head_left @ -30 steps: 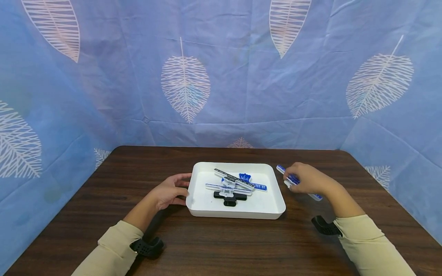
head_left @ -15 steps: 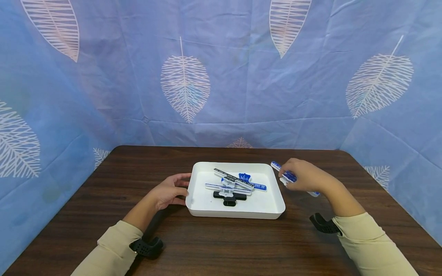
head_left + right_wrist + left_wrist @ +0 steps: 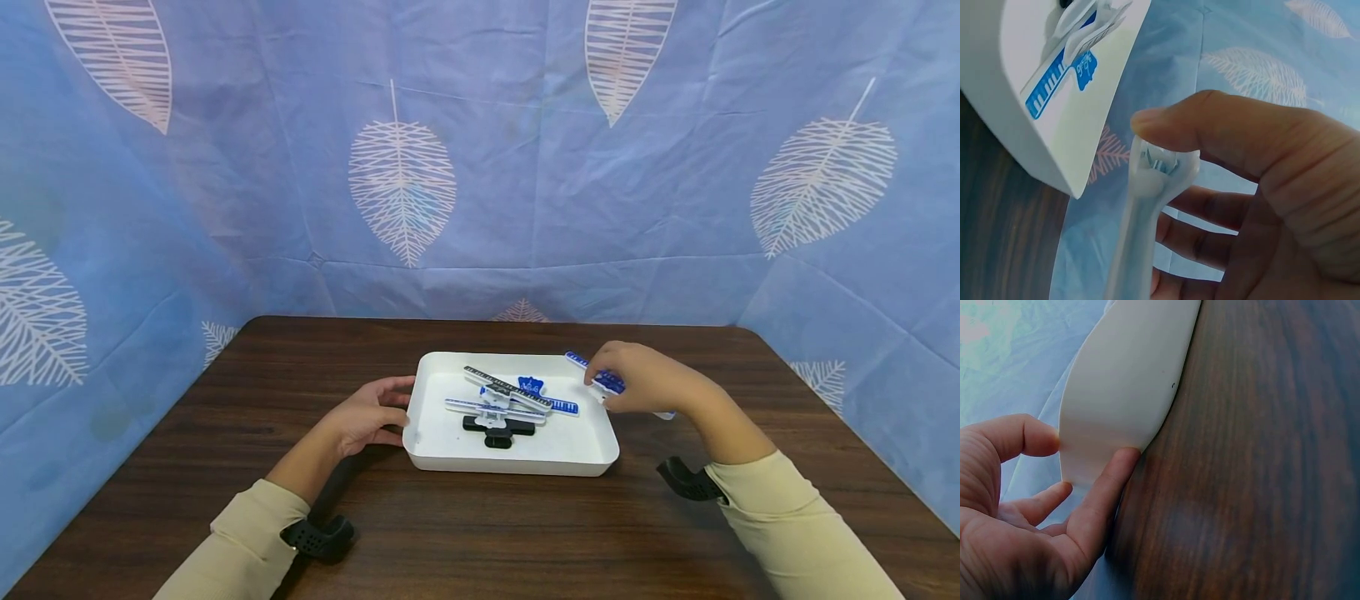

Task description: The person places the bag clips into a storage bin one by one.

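A blue-and-white sheet-music clip with a piano-key print is pinched between the thumb and fingers of my right hand. It is tilted, its far end overlapping the tray's right rim in the head view. The right wrist view shows its pale underside and spring. Fingertips of my left hand touch the left wall of a white tray, fingers spread and lightly bent. Inside the tray lie a blue clip, a black-and-white clip, a white clip and a black clip, overlapping.
The dark wooden table carries the tray near its middle. Blue cloth with white leaf prints hangs behind and at both sides. Black bands sit at both wrists.
My right hand has carried the blue-and-white clip leftward, from beside the tray to its right rim. My left hand and the tray stay nearly where they were.
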Tool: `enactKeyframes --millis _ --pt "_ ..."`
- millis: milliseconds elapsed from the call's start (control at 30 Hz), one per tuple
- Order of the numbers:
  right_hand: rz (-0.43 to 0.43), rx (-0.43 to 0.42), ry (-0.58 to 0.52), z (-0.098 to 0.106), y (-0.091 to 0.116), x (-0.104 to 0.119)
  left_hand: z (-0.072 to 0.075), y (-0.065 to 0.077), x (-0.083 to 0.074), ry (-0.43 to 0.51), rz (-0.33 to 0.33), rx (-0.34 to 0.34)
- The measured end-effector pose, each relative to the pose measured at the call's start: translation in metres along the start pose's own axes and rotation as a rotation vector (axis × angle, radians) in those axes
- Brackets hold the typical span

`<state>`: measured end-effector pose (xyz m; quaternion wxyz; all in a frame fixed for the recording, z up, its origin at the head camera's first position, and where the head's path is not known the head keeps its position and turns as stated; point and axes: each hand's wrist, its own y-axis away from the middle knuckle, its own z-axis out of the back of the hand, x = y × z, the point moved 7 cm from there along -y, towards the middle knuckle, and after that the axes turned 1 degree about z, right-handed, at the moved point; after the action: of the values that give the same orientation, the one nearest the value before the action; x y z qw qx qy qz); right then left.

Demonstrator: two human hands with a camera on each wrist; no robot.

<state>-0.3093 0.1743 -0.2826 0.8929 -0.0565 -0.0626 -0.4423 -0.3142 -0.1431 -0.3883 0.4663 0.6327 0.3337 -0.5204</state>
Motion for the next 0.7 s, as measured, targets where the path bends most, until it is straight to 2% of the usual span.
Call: enactKeyframes --millis 700 --pt "0.058 0.092 0.021 -0.004 -0.022 0.029 0.0 0.001 -0.001 0.0 0.008 -0.008"
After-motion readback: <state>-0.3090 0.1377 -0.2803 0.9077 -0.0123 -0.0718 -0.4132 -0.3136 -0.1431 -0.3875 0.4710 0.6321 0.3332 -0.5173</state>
